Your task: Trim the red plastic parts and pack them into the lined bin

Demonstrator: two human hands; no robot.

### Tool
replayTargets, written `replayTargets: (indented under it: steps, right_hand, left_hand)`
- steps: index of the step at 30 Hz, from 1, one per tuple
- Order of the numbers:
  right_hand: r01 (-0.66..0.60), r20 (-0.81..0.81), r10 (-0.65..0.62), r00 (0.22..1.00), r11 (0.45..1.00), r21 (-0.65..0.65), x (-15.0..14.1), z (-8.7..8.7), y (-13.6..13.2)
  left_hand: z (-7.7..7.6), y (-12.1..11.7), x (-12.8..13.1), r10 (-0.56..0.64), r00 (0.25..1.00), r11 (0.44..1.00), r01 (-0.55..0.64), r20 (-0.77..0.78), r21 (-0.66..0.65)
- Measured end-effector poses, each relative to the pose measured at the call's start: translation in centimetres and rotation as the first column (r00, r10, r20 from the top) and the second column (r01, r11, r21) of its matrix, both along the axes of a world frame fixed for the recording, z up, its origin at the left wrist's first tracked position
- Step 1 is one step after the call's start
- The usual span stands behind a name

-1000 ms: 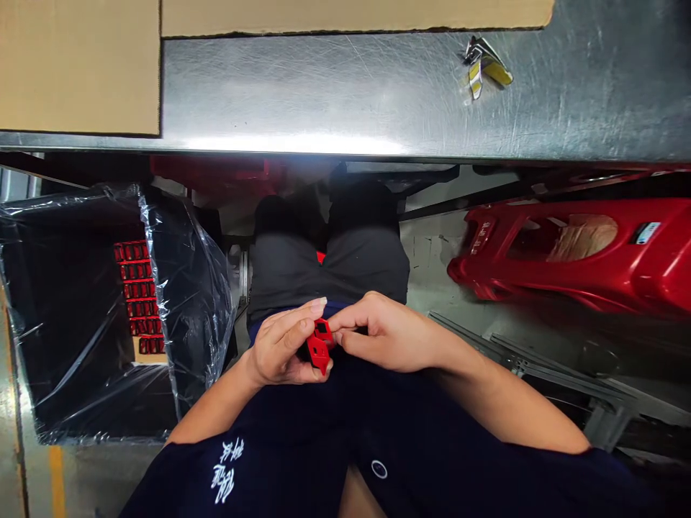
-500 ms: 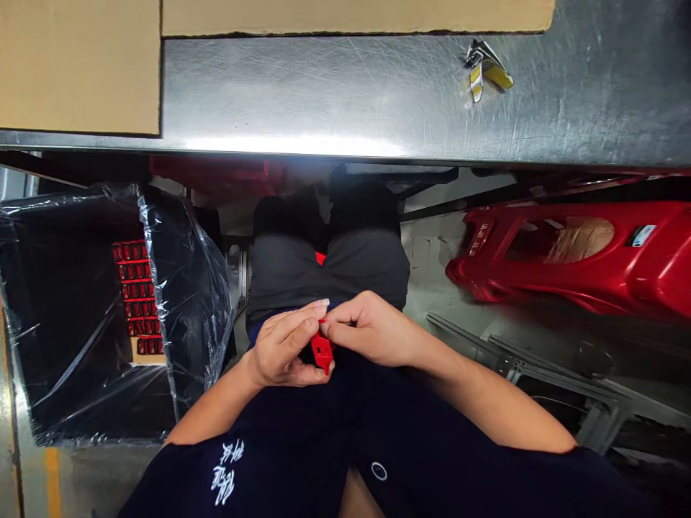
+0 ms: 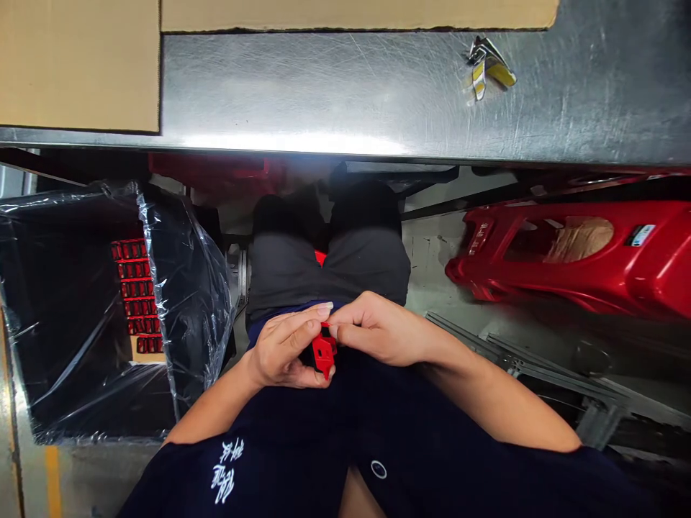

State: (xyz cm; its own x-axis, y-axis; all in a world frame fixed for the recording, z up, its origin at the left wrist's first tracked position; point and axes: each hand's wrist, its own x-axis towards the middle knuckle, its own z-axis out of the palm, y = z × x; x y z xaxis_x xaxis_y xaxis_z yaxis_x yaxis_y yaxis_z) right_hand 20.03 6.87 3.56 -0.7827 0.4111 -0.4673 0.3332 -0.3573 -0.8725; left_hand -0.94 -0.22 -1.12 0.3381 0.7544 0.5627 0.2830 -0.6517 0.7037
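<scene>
The single head-worn camera looks forward and steeply down from above the person's chest, close over a dark navy shirt [image 3: 302,446] and dark grey trousers [image 3: 329,273], out to a scratched steel tabletop [image 3: 324,86] beyond.

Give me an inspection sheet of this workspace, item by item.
surface: scratched stainless steel tabletop, with cardboard sheets on it.
job's things: small red plastic part, held between both hands.
clutter: crumpled yellow and white strip on the steel.
grippers: left hand and right hand both grip the part.
cables: nothing seen.
surroundings: rows of red parts behind clear plastic film; glossy red moulded panel; grey metal frame on the floor.
</scene>
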Motion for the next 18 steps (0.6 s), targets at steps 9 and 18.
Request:
replayTargets:
  steps: [9, 18]
  right_hand:
    - [0.029, 0.033, -0.029, 0.999, 1.0, 0.008, -0.42, -0.31, -0.47]
    - [-0.025, -0.104, 0.019, 0.994, 0.998, -0.053, 0.39, -0.52, -0.06]
  left_hand:
    - [0.27, 0.2, -0.1, -0.017, 1.0, 1.0, 0.017, -0.003, 0.008]
    - [0.28, 0.18, 0.02, -0.037, 0.999, 0.999, 0.037, 0.02, -0.004]
